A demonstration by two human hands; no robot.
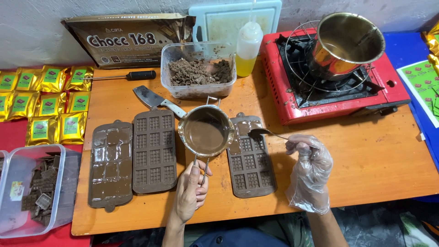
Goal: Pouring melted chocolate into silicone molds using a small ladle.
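The pot (206, 132) of melted chocolate hangs tilted over the middle of the table (366, 164), its wire handle pinched in the bare left hand (192, 192), fingers pressed together around it. Just right of the pot, the spoon (260, 133) has its bowl over the far end of the right mould (244, 158), with the handle pinched in the gloved right hand (308, 167), whose loose clear glove reaches past the wrist. That mould has chocolate in its far cells only; the near cells look bare. Left of the pot lies the middle mould (154, 151), and beside it the left mould (110, 164), filled and smeared. A cleaver (157, 101) lies at the far side of the middle mould, partly under the pot. Farther off stands a tub (199, 68) of chopped chocolate, with a squeeze bottle (249, 45) of yellow liquid to its right and a screwdriver (121, 76) to its left. On the far right a red stove (329, 77) carries a steel pan (347, 43). Gold packets (45, 103) lie at the left, and a clear box (34, 192) of chocolate pieces stands near left.
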